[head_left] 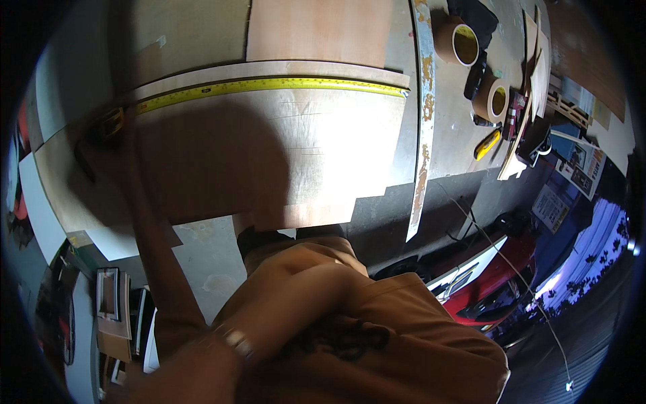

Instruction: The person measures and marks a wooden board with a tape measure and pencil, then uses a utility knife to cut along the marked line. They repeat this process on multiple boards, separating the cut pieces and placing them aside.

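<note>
A tape measure (111, 124) with a yellow and black case sits at the left end of a plywood sheet (323, 141), deep in shadow. My left hand (116, 151) is closed around the case, its fingers mostly dark. From there the yellow blade (269, 85) stretches right across the sheet, its hook end by the sheet's right edge. My right arm is folded across my chest, with a band (237, 342) at the wrist. My right hand (165, 377) is blurred at the lower left edge, and its fingers cannot be made out.
A long paint-worn metal straightedge (425, 101) lies right of the plywood. Beyond it are two tape rolls (464, 46) (496, 101), a yellow utility knife (488, 145) and wood offcuts (531, 74). Frames (111, 296) stand at lower left; a cable (501, 252) hangs at right.
</note>
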A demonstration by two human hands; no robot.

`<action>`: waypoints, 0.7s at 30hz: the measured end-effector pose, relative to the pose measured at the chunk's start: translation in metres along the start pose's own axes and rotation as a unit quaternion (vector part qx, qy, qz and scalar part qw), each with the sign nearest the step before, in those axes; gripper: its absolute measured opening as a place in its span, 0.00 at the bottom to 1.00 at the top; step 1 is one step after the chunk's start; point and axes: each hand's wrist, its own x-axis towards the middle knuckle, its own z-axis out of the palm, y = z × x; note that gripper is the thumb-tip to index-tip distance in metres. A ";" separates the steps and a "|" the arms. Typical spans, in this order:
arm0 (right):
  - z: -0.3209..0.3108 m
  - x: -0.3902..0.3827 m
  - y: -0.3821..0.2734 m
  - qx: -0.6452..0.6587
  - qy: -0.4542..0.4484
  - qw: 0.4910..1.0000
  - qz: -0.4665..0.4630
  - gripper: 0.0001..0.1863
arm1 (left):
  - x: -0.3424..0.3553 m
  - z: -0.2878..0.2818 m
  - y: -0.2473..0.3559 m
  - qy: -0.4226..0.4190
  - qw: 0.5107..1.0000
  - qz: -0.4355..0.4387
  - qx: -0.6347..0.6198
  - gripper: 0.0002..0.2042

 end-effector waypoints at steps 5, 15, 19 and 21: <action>-0.062 -0.062 -0.096 -0.277 0.222 0.935 -0.024 0.19 | -0.005 -0.008 0.005 -0.010 0.981 0.016 0.195 0.40; -0.044 -0.075 -0.276 -0.515 0.211 0.777 -0.293 0.21 | 0.085 0.038 0.087 -0.176 0.959 0.208 -0.073 0.33; -0.031 -0.085 -0.290 -0.546 0.197 0.749 -0.319 0.21 | 0.107 0.118 0.199 -0.359 0.878 0.262 -0.177 0.40; -0.027 -0.092 -0.294 -0.561 0.200 0.734 -0.327 0.22 | 0.101 0.163 0.256 -0.349 0.810 0.359 -0.306 0.37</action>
